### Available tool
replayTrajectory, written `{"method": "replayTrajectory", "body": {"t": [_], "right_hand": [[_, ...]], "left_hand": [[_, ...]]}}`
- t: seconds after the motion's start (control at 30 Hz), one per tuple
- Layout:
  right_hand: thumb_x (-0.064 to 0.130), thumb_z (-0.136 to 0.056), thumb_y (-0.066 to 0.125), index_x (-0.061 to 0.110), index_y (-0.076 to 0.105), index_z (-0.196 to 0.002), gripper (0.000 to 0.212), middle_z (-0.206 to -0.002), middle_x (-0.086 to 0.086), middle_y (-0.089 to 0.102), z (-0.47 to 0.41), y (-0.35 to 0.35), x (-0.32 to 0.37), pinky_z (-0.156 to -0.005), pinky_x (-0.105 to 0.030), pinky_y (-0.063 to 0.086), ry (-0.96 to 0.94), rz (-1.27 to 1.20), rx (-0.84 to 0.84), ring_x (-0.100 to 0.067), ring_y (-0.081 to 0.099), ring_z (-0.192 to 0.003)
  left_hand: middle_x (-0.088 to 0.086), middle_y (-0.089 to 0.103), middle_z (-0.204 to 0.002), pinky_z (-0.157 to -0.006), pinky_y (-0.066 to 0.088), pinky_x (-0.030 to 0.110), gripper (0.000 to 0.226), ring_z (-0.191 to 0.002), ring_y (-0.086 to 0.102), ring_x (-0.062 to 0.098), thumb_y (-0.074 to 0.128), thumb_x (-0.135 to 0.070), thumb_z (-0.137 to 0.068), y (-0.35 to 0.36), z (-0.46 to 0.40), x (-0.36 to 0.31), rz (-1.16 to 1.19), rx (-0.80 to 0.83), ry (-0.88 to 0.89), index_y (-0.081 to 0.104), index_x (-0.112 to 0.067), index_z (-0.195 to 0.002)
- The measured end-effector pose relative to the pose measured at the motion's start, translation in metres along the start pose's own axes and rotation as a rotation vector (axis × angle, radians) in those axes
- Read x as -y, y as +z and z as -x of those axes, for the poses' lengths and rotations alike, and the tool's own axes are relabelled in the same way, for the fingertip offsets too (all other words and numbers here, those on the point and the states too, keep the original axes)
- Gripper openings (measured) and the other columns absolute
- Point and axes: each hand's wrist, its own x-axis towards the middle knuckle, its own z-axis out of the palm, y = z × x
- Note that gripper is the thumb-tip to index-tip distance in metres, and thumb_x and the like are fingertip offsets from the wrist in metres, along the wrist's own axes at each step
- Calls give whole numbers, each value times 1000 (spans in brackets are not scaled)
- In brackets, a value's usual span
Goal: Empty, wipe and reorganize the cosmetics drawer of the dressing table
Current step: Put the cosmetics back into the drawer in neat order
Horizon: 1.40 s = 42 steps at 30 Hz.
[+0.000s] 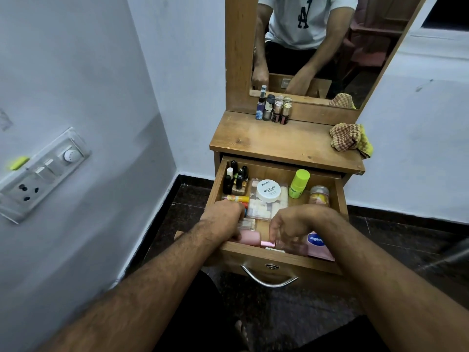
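The dressing table's drawer (279, 257) is pulled open and full of cosmetics. My left hand (223, 219) is curled over small items at its front left, its thumb beside a lying pink bottle (250, 238); what it grips is hidden. My right hand (297, 223) reaches down at the front middle, fingers closed around a clear pink bottle (291, 247) with a rose-gold cap. Behind them are a white nail polish remover jar (268, 190) on a clear box, dark nail polish bottles (236, 179), a green bottle (299, 184), an orange jar (319, 196) and a pink Vaseline pouch (319, 243).
On the wooden tabletop (274, 143) several small bottles (274, 109) stand against the mirror (317, 47), and a checked cloth (351, 139) lies at the right edge. A wall with a switchboard (43, 171) is close on the left. Dark floor surrounds the table.
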Motion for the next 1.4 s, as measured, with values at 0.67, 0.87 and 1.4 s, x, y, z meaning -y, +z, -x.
{"method": "replayTrajectory", "body": {"t": [0.67, 0.87, 1.4], "right_hand": [[11, -84, 72, 29, 66, -86, 19, -98, 2, 72, -9, 29, -15, -84, -32, 57, -75, -82, -277, -18, 67, -94], [7, -85, 65, 22, 70, -73, 20, -89, 6, 73, -5, 35, -18, -75, -27, 55, -83, -85, -379, -12, 66, -86], [24, -89, 66, 21, 76, -85, 12, -85, 6, 73, 13, 2, -5, -77, -34, 55, -115, -242, -883, -13, 66, -82]], "left_hand": [[3, 64, -120, -92, 46, 32, 52, -111, 58, 20, 82, -27, -75, -1, 1, 1, 23, -3, -3, 62, -21, -122], [2, 63, -119, -91, 47, 32, 51, -110, 57, 19, 82, -29, -75, -2, 1, 0, 15, -12, 8, 61, -22, -121], [-2, 71, -105, -86, 52, 34, 18, -99, 64, 17, 67, -30, -91, -30, -8, -15, 177, -304, 86, 70, -24, -107]]}}
